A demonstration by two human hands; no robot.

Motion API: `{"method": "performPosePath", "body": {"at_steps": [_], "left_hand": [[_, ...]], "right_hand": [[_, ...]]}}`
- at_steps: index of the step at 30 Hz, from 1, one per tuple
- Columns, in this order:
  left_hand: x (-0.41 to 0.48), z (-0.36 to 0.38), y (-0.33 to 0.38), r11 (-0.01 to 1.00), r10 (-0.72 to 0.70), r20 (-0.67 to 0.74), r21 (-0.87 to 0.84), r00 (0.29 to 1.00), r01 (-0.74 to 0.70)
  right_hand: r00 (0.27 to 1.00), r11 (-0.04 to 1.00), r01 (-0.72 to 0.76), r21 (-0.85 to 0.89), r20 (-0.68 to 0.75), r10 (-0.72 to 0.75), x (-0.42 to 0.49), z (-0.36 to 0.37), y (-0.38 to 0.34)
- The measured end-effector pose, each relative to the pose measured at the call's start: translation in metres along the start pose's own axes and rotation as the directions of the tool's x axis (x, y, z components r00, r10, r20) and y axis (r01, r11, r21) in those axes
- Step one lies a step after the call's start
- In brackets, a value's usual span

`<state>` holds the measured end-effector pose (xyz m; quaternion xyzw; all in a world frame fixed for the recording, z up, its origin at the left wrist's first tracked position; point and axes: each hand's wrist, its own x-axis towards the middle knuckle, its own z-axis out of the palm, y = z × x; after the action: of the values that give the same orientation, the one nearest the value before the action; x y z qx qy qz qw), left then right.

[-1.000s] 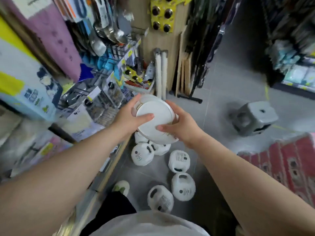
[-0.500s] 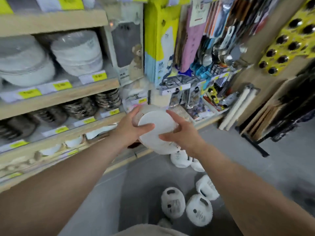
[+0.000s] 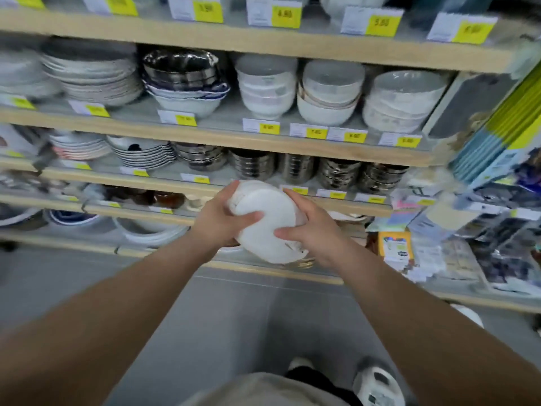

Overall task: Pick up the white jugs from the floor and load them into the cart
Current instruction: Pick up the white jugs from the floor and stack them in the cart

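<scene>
Single view: head cam on you, wide-angle, pitched forward and down. It faces the shelving (image 3: 263, 140) square-on and close; shelves fill 9 through 3 o'clock. Your forearms enter from 7 and 5, left hand (image 3: 218, 221) and right hand (image 3: 310, 230) gripping the white jug (image 3: 269, 221) dead centre. Floor (image 3: 234, 317) at 6, second jug (image 3: 377, 382) at 5 by the bottom edge. Frame edges blurred.

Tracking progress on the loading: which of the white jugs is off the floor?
The jug gripped between the left hand and right hand, in front of the shelves. A second jug sits on the floor, bottom right.
</scene>
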<state>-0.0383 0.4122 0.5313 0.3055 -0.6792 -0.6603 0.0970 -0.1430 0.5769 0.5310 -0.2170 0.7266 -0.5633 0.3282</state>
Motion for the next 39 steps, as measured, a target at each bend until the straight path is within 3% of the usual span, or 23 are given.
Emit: {"method": "performPosePath", "body": {"at_steps": [5, 10, 18, 23, 26, 39], "left_hand": [[-0.004, -0.091, -0.002, 0.997, -0.041, -0.255, -0.075, 0.966, 0.023], [-0.004, -0.163, -0.009, 0.989, -0.098, -0.495, -0.142, 0.864, 0.031], [-0.043, -0.261, -0.023, 0.961, -0.185, -0.829, -0.265, 0.528, -0.08], [-0.088, -0.338, -0.043, 0.959, -0.217, -0.918, -0.265, 0.332, -0.105], [-0.112, -0.402, -0.057, 0.967, -0.218, -0.942, -0.244, 0.253, -0.072], [-0.194, -0.7, -0.071, 0.97, -0.205, -0.971, -0.218, 0.123, -0.103]], "right_hand": [[0.975, 0.994, 0.072, -0.083, 0.217, -0.052, 0.068, 0.083, -0.025], [0.889, 0.982, 0.143, -0.123, 0.452, -0.073, 0.136, 0.162, -0.053], [0.593, 0.931, 0.337, -0.143, 0.8, -0.092, 0.186, 0.314, -0.103], [0.374, 0.941, 0.327, -0.086, 0.926, -0.045, 0.179, 0.424, -0.127], [0.297, 0.951, 0.305, -0.054, 0.954, -0.041, 0.174, 0.503, -0.137], [0.209, 0.966, 0.254, 0.035, 0.974, -0.091, 0.163, 0.836, -0.213]]}}
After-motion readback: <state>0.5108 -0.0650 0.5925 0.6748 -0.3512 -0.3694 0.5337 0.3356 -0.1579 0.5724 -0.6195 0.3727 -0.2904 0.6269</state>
